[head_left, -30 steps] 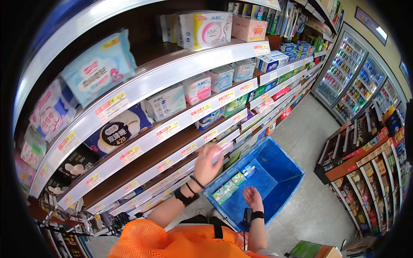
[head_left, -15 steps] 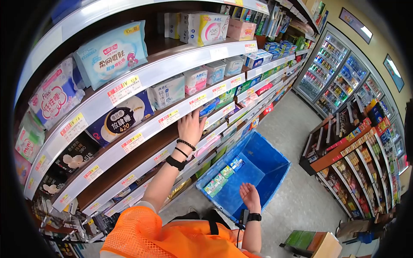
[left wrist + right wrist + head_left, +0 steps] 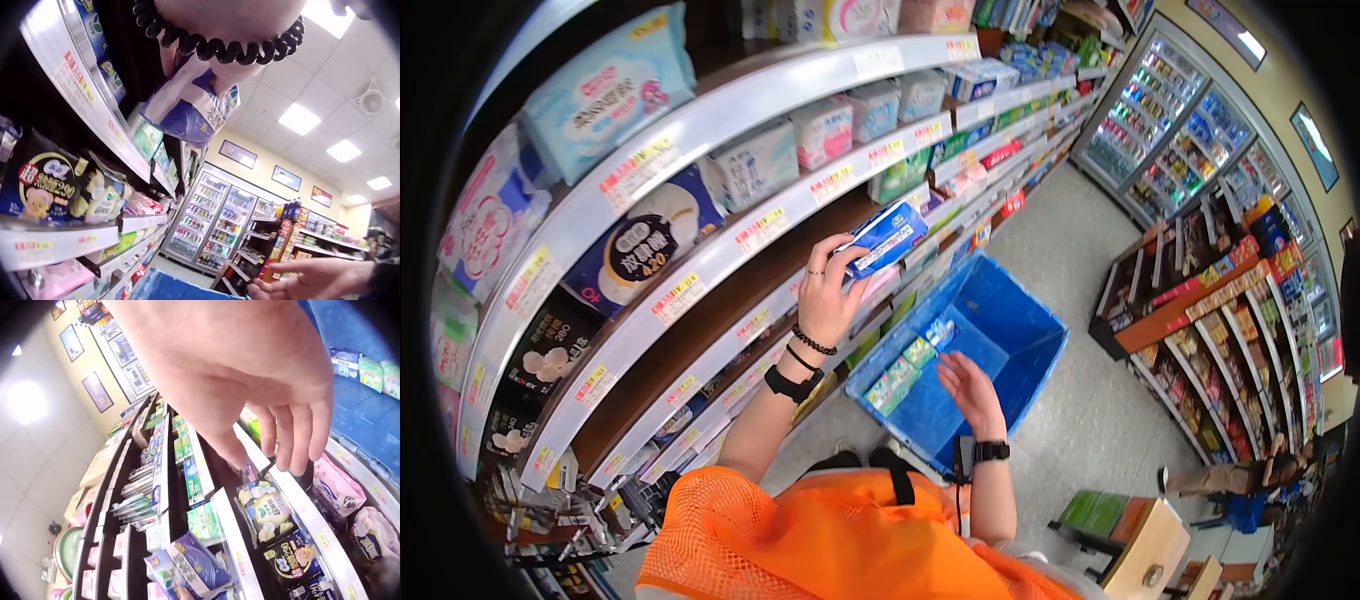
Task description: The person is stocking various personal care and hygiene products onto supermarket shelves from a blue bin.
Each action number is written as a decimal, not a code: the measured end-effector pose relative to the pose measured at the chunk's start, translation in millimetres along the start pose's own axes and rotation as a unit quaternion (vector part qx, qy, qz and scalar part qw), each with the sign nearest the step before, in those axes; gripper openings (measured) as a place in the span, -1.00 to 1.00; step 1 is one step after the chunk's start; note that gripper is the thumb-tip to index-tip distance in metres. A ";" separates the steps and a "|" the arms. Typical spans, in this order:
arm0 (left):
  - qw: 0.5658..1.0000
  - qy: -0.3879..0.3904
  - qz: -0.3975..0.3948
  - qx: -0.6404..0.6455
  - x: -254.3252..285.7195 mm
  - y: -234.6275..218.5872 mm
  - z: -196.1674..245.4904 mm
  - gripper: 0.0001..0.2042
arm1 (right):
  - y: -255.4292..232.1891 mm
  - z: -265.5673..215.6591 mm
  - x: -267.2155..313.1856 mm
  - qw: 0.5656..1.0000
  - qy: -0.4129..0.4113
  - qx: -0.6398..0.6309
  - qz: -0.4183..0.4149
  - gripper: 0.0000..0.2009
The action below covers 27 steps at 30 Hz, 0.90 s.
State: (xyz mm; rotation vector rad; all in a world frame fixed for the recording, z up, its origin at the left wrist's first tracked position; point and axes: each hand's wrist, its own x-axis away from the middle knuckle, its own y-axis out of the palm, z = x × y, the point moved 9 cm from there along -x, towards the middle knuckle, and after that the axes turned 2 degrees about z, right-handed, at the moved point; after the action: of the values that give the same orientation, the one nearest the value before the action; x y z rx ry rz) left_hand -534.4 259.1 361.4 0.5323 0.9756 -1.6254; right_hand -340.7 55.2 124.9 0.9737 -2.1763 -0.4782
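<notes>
My left hand [image 3: 828, 298] grips a blue and white packet [image 3: 886, 240] in front of the shelf, with its thumb and fingers at the near end. In the left wrist view the same packet [image 3: 190, 103] hangs from the fingers; in the right wrist view the packet [image 3: 187, 567] is at the lower left. Over the blue crate [image 3: 1022, 408], my right hand [image 3: 974, 396] holds nothing, its fingers relaxed. Inside the crate, a row of green packets [image 3: 892, 386] and a blue packet [image 3: 940, 332] lie along the shelf side.
Curved shelves [image 3: 770, 228] with wrapped packs run along the left. A snack rack [image 3: 1200, 310] and glass-door fridges [image 3: 1145, 110] stand to the right and back. A wooden cabinet [image 3: 1145, 560] is at the lower right, near another person [image 3: 1230, 478].
My left hand, at the shelf half a second ago, has drawn the blue packet out from it. The right hand has risen slightly, and the head view has shifted.
</notes>
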 end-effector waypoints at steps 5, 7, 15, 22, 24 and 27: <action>0.979 -0.141 -0.042 0.138 56.0 45.1 -20.8 -0.69 | 60.0 -15.1 9.9 0.995 -0.016 0.043 -0.093 -0.49; 0.887 -0.300 -0.076 0.342 106.8 85.8 -48.2 -0.63 | 65.0 -10.9 9.4 0.994 -0.001 0.056 -0.097 -0.44; 0.733 -0.549 -0.177 0.361 201.3 131.1 -64.3 -0.51 | 29.3 13.7 -1.8 0.994 0.070 0.057 -0.057 -0.56; 0.721 -0.558 -0.257 0.321 258.5 162.8 -69.6 -0.48 | -39.3 34.3 -36.5 0.994 0.081 0.057 0.055 -0.56; 0.735 -0.542 -0.275 0.300 297.3 175.7 -83.0 -0.50 | -64.2 49.7 -45.5 0.989 0.118 0.055 0.063 -0.57; 0.738 -0.530 -0.310 0.279 355.5 187.1 -92.4 -0.48 | -123.7 89.4 -67.0 0.978 0.183 0.045 0.092 -0.60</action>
State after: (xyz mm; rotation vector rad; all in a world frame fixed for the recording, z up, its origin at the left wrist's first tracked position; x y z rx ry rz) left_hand -472.6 121.4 -22.2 -0.4447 -0.2853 -2.3654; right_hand -311.2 29.9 -37.1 0.8227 -1.9399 -0.1013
